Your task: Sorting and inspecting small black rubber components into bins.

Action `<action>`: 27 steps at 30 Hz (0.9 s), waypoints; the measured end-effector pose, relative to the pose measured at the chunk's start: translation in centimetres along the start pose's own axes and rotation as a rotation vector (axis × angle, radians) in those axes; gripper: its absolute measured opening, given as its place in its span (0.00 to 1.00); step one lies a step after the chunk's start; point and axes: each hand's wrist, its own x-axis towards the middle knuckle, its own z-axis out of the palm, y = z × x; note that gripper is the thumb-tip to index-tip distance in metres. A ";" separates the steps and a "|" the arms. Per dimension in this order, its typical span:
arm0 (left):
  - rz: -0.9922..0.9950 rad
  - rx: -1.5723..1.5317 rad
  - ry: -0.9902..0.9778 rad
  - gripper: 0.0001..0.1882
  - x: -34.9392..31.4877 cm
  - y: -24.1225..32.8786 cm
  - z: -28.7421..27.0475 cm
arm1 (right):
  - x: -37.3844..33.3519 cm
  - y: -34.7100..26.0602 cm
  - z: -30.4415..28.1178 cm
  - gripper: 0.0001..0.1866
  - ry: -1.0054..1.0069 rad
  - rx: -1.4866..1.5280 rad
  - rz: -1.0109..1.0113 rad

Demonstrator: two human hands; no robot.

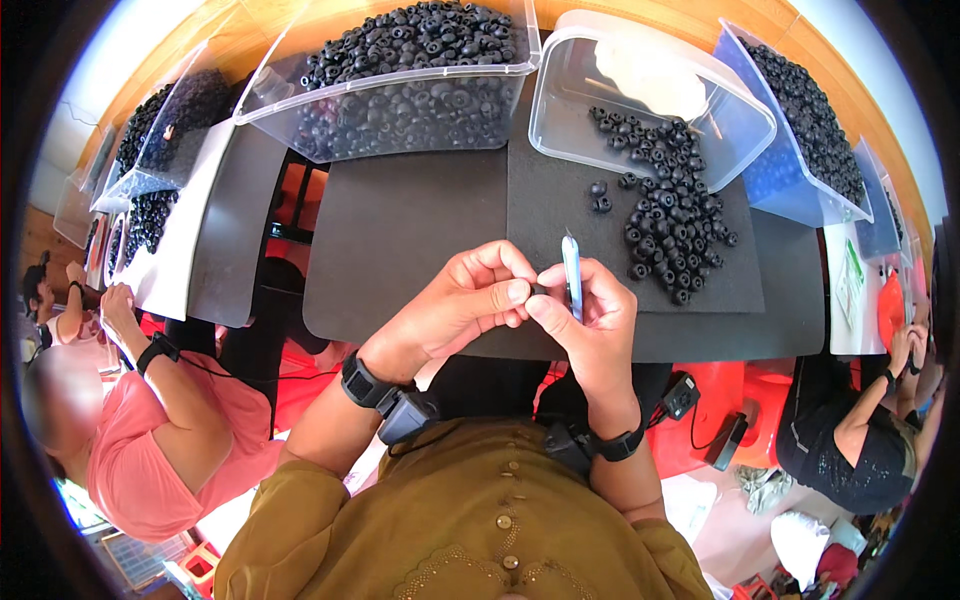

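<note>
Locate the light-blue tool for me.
In the head view, the light-blue tool is in the right hand, left of the loose black pieces on the dark mat.

left hand [468,302] and right hand [592,318] pinch a black piece [538,289].

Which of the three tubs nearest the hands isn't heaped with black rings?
The middle clear tub, with loose black rings on the dark mat before it; the left tub and right tub are heaped.

Wall [845,30]: pale. A wood-toned band [842,90] curves beneath it, beyond the dark table [410,220]. Second table [235,210]: at left, separated by a gap. Red stools [712,400] stand on the pale floor [735,500].
</note>
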 end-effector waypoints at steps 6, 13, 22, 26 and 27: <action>0.031 0.079 -0.052 0.06 -0.1 -0.6 0.1 | 0.2 0.0 -0.8 0.04 -0.043 0.074 0.095; 0.012 -0.234 -0.057 0.07 0.2 0.0 0.0 | -0.4 0.0 -1.0 0.11 0.132 -0.252 -0.131; -0.008 -0.432 0.017 0.10 0.1 0.1 -0.3 | -0.3 -0.3 -2.7 0.08 0.043 -0.638 -0.292; 0.008 -0.445 -0.016 0.10 0.1 -0.2 -0.7 | -0.2 -0.4 -2.5 0.07 0.016 -0.652 -0.295; 0.006 -0.451 -0.028 0.10 0.2 -0.2 -0.8 | -0.2 -0.4 -2.5 0.07 0.006 -0.656 -0.307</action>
